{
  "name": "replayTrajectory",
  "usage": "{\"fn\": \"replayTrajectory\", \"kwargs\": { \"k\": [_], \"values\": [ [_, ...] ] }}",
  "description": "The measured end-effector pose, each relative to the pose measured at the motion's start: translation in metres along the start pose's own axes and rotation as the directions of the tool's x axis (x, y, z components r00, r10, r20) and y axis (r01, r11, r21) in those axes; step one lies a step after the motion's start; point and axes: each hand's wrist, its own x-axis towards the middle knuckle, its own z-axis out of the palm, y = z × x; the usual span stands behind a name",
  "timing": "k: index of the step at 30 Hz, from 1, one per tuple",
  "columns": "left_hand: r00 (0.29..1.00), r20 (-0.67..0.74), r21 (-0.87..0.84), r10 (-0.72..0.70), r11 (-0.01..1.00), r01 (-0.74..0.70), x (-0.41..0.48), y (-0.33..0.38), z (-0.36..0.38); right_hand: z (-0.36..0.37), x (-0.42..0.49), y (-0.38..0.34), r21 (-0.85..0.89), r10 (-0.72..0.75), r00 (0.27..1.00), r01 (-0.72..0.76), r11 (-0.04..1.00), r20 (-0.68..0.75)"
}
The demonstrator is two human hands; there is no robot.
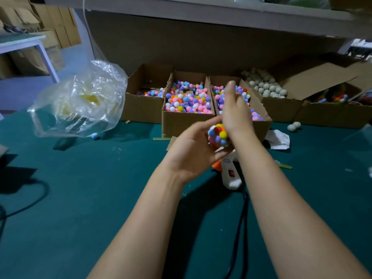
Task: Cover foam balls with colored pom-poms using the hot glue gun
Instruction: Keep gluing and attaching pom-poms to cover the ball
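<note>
Currently your left hand (193,152) sits palm up above the dark green desk (80,198), its fingers curled under a small round foam ball thickly covered with multicoloured pom-poms (218,135), which it holds clear of the surface. Your right hand (235,109) is raised directly behind the ball, its heel just beside the pom-poms and its fingers pointing away toward the boxes. It is blurred, so you cannot tell whether those fingers pinch anything or are simply loose. Beneath both wrists a white hot glue gun with an orange trigger (229,174) lies on the desk, its black cord (242,218) running back between your forearms. Along the far edge stands a row of open brown cardboard boxes: the middle cardboard box (181,119) is full of loose pastel and bright pom-poms (187,99), and one farther right holds bare white foam balls (265,85). Two stray foam balls (293,126) lie on the desk near them. A crumpled clear plastic bag (80,97) stands at left, a lone pale blue pom-pom (94,135) just beside it.
</note>
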Motion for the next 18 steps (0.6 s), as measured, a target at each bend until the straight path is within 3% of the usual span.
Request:
{"fn": "replayTrajectory", "kwargs": {
  "k": [3,4,7,10,18],
  "values": [
    [0.987,-0.162,0.039,0.017,0.999,-0.011,0.004,-0.002,-0.003,-0.014,-0.005,0.009,0.207,0.130,0.987,-0.107,0.972,-0.099],
    [0.979,-0.197,0.006,0.051,0.999,-0.051,0.004,-0.002,-0.006,-0.019,-0.006,0.013,0.219,0.108,0.986,-0.078,0.973,-0.128],
    [0.953,-0.276,-0.040,0.128,0.989,-0.144,0.005,0.002,-0.008,-0.032,-0.029,0.018,0.178,-0.130,0.987,0.146,0.973,-0.099],
    [0.932,-0.309,0.090,0.187,0.982,-0.167,0.005,0.001,-0.007,-0.035,-0.045,0.019,0.158,-0.273,0.960,0.260,0.953,0.069],
    [0.904,-0.275,0.341,0.327,0.912,-0.227,0.004,-0.003,-0.011,-0.028,-0.054,0.026,0.275,-0.175,0.975,0.131,0.952,0.140]
  ]
}}
